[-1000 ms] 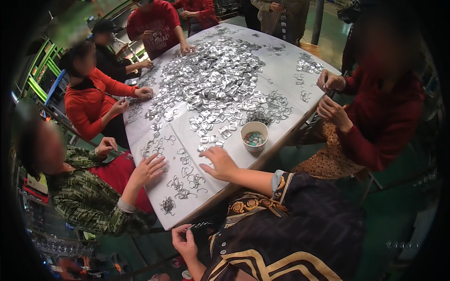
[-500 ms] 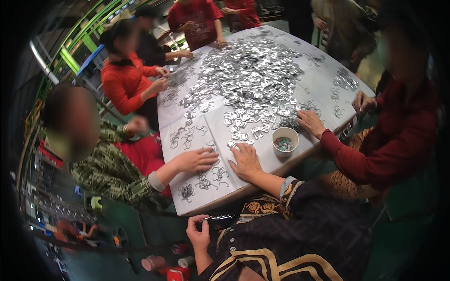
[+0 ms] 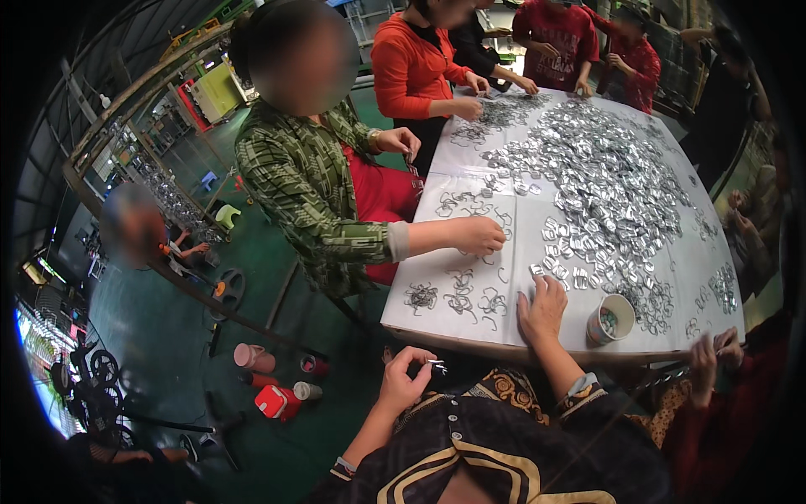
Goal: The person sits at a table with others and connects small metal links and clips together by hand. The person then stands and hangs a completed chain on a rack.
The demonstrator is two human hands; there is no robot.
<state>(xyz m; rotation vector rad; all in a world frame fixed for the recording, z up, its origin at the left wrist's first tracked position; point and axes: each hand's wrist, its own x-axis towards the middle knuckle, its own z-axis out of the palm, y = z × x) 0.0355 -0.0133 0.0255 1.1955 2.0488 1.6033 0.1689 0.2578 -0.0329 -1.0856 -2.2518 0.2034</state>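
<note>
My left hand (image 3: 405,380) is off the table's near edge, thumb and finger pinched on a small bunch of silver metal pieces (image 3: 437,366). Much of that bunch is hidden or too small to make out. Palm down on the white table (image 3: 453,321), my right hand (image 3: 542,312) has its fingers stretched out. Its fingertips reach a loose silver metal piece (image 3: 536,270) at the near side of a big heap of such flat pieces (image 3: 609,172). To its left lie thin wire hooks (image 3: 460,292), and to its right stands a white cup (image 3: 597,327) with small coloured bits inside.
A co-worker in a green patterned jacket (image 3: 290,181) stands at the left, one hand (image 3: 481,236) over the hooks. More people stand around the table. A red-sleeved person (image 3: 714,412) is close at the right. Bottles and a red container (image 3: 275,402) stand on the green floor.
The view has swung left, so the table appears farther right. My right hand remains on the table by the silver pieces, and my left keeps its pinch. The right-hand neighbour's hand has left the table.
</note>
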